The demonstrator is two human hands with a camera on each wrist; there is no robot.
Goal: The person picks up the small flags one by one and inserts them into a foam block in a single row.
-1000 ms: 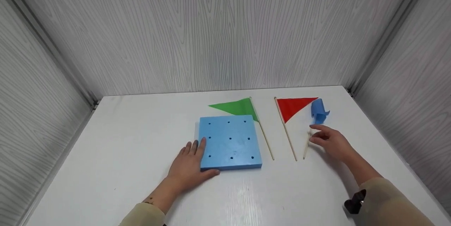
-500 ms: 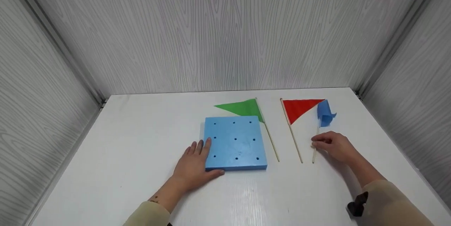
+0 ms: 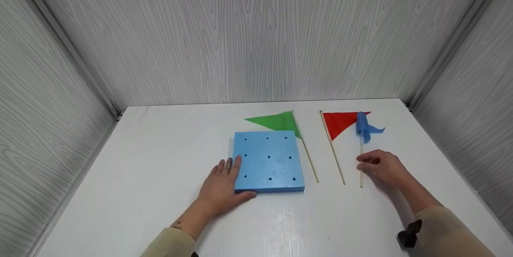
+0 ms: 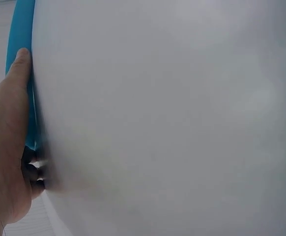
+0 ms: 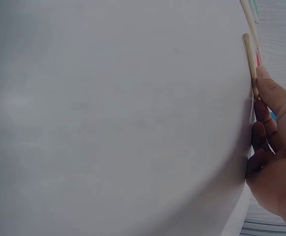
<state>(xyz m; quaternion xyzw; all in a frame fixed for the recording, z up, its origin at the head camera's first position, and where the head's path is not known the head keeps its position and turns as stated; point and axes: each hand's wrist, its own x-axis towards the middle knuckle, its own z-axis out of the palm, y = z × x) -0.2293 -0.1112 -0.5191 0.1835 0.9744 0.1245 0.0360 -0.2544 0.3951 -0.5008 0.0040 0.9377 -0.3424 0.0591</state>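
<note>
A light blue block (image 3: 267, 164) with several small holes in its top lies flat on the table. My left hand (image 3: 219, 189) rests against its near left corner, fingers extended along the left side and thumb at the front edge; the left wrist view shows the thumb (image 4: 20, 66) on the blue side. My right hand (image 3: 382, 166) pinches the thin wooden stick of a blue flag (image 3: 362, 122) between thumb and fingers. That flag's cloth is curled up and overlaps the tip of the red flag (image 3: 337, 122). In the right wrist view the stick (image 5: 249, 59) runs to the fingertips.
A green flag (image 3: 276, 120) lies behind the block, partly covered by it, its stick slanting along the right side. The white table (image 3: 172, 140) is bounded by pale wood-grain panels (image 3: 256, 40) at the back and both sides.
My right hand has slid down the blue flag's stick, and the stick has turned more upright in view, its cloth shifting left over the red tip. The left hand stays on the block.
</note>
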